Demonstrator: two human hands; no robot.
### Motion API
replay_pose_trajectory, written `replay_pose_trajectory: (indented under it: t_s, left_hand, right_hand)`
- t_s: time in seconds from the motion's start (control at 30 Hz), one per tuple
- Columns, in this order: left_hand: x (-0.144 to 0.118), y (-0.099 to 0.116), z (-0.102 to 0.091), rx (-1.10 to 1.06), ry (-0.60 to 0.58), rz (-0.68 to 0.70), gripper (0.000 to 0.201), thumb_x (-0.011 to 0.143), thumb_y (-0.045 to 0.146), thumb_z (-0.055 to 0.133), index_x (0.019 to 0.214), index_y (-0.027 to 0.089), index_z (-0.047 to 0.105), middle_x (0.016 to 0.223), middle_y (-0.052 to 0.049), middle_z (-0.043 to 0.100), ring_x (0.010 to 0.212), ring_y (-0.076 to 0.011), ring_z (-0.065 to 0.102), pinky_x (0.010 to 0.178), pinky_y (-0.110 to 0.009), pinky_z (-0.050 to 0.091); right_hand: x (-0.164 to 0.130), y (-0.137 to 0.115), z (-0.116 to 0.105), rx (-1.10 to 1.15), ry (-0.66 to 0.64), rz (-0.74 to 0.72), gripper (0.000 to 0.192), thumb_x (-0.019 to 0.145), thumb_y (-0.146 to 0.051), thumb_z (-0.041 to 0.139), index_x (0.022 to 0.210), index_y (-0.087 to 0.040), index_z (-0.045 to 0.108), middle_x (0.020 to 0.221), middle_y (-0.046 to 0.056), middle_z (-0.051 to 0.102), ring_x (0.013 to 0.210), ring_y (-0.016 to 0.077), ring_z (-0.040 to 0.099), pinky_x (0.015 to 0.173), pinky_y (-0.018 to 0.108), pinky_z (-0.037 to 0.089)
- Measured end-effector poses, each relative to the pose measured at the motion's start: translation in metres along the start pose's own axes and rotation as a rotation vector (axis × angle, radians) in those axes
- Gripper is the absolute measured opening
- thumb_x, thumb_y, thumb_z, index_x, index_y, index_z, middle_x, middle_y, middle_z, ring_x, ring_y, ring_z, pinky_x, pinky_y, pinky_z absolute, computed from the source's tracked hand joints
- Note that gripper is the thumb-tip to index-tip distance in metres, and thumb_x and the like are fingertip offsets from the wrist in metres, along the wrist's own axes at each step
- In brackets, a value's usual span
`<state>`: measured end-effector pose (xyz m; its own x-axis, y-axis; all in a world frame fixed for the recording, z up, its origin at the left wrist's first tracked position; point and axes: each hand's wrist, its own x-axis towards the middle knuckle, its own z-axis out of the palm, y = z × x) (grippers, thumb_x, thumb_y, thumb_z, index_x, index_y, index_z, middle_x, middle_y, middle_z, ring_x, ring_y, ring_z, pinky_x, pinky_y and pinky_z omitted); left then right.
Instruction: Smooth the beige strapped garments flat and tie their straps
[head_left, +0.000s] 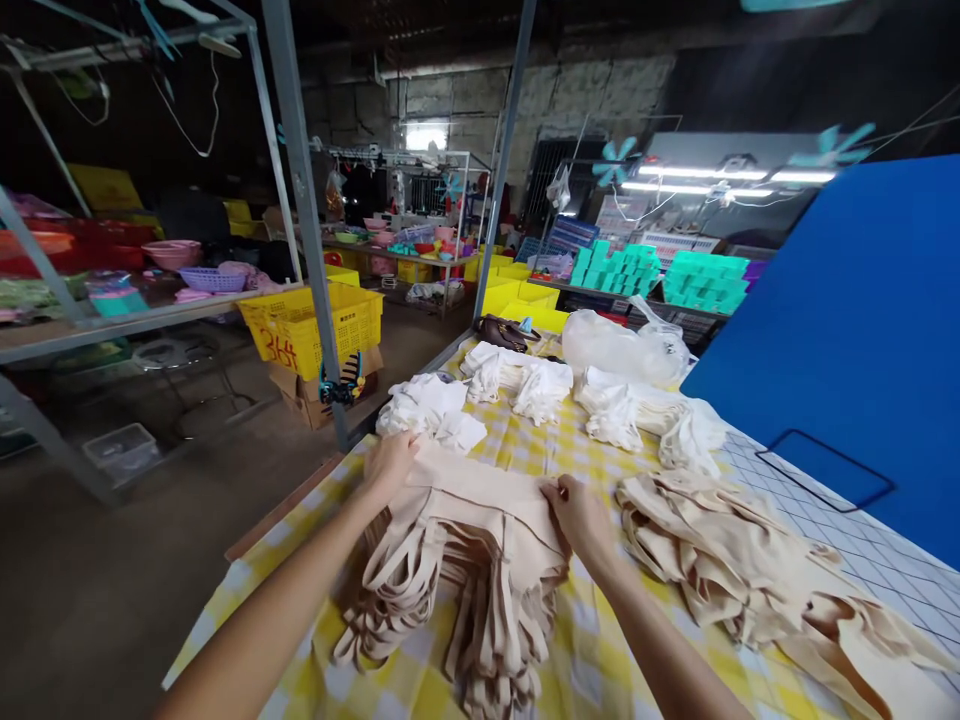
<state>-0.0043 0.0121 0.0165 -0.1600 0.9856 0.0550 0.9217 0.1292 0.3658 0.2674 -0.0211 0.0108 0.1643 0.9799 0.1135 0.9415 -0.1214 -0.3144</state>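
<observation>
A neat stack of beige strappy garments lies in front of me, their looped straps hanging toward me in two bunches. My left hand is closed on the far left corner of the top beige garment. At its right edge, my right hand pinches the fabric between thumb and fingers. The top garment's band is stretched fairly flat between both hands. To the right lies a loose, crumpled pile of beige garments, apart from the stack.
A yellow checked cloth covers the table. White garment bundles and a clear plastic bag sit at the far side. A blue panel stands right; a metal post rises at the left edge, near a yellow crate.
</observation>
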Motion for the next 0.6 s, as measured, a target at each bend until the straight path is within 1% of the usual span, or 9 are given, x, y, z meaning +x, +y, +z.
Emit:
replay_pose_trajectory:
  t_s: [0.1,0.17,0.3,0.37,0.4,0.47,0.53,0.6]
  left_hand:
    - [-0.003,0.003,0.004,0.06,-0.016,-0.002,0.025,0.088,0.03,0.041,0.096,0.018,0.061,0.088,-0.012,0.067,0.084,-0.0243,0.062,0.062,-0.028,0.039]
    - [-0.005,0.005,0.003,0.114,-0.025,0.003,0.027,0.089,0.031,0.038,0.099,0.018,0.059,0.088,-0.013,0.067,0.085,-0.0262,0.063,0.064,-0.03,0.041]
    - [-0.013,0.009,-0.005,0.228,-0.048,-0.01,0.032,0.091,0.035,0.033,0.107,0.017,0.054,0.09,-0.015,0.066,0.09,-0.0286,0.062,0.066,-0.031,0.042]
    - [-0.017,0.01,-0.01,0.291,-0.049,-0.029,0.036,0.092,0.037,0.03,0.112,0.014,0.05,0.091,-0.016,0.065,0.09,-0.0299,0.061,0.067,-0.032,0.043]
    - [-0.019,0.011,-0.013,0.329,-0.03,-0.025,0.039,0.091,0.038,0.03,0.115,0.012,0.048,0.091,-0.017,0.064,0.089,-0.0311,0.061,0.066,-0.033,0.043]
    - [-0.024,0.013,-0.02,0.419,0.059,0.051,0.041,0.091,0.038,0.031,0.115,0.009,0.047,0.098,-0.02,0.061,0.088,-0.0314,0.06,0.071,-0.036,0.043]
    - [-0.031,0.018,-0.028,0.484,0.167,0.125,0.04,0.09,0.038,0.032,0.114,0.01,0.047,0.102,-0.018,0.059,0.093,-0.0309,0.057,0.075,-0.037,0.043]
    - [-0.043,0.028,-0.035,0.487,0.25,0.187,0.041,0.09,0.037,0.032,0.119,0.011,0.044,0.104,-0.017,0.058,0.096,-0.0317,0.054,0.077,-0.038,0.042]
  right_hand:
    - [-0.002,-0.002,0.003,-0.083,-0.004,-0.008,0.022,0.089,-0.031,0.041,0.08,-0.019,0.057,0.075,0.009,0.067,0.07,0.0213,0.06,0.053,0.026,0.028]
    - [-0.004,-0.003,0.005,-0.096,-0.009,-0.005,0.022,0.091,-0.03,0.038,0.085,-0.018,0.056,0.078,0.01,0.067,0.071,0.0223,0.061,0.054,0.027,0.029]
    - [-0.015,-0.005,0.007,0.028,-0.023,0.017,0.026,0.093,-0.029,0.031,0.101,-0.015,0.051,0.082,0.011,0.067,0.075,0.0234,0.062,0.059,0.028,0.034]
    - [-0.023,0.0,0.006,0.093,-0.021,0.006,0.028,0.093,-0.028,0.032,0.112,-0.014,0.047,0.085,0.01,0.067,0.078,0.0227,0.062,0.063,0.029,0.037]
    - [-0.027,0.005,0.005,0.116,-0.014,-0.003,0.029,0.092,-0.027,0.035,0.116,-0.014,0.044,0.087,0.009,0.066,0.08,0.0222,0.062,0.065,0.028,0.038]
    - [-0.033,0.024,0.001,0.135,0.035,-0.02,0.032,0.09,-0.025,0.039,0.12,-0.015,0.042,0.093,0.009,0.065,0.085,0.0211,0.06,0.07,0.028,0.04]
    - [-0.039,0.054,-0.009,0.09,0.132,-0.037,0.031,0.088,-0.021,0.041,0.118,-0.015,0.045,0.101,0.011,0.061,0.091,0.0216,0.057,0.075,0.029,0.04]
    - [-0.042,0.09,-0.024,-0.05,0.242,-0.02,0.028,0.086,-0.019,0.041,0.113,-0.014,0.05,0.107,0.013,0.058,0.097,0.0239,0.053,0.079,0.032,0.039]
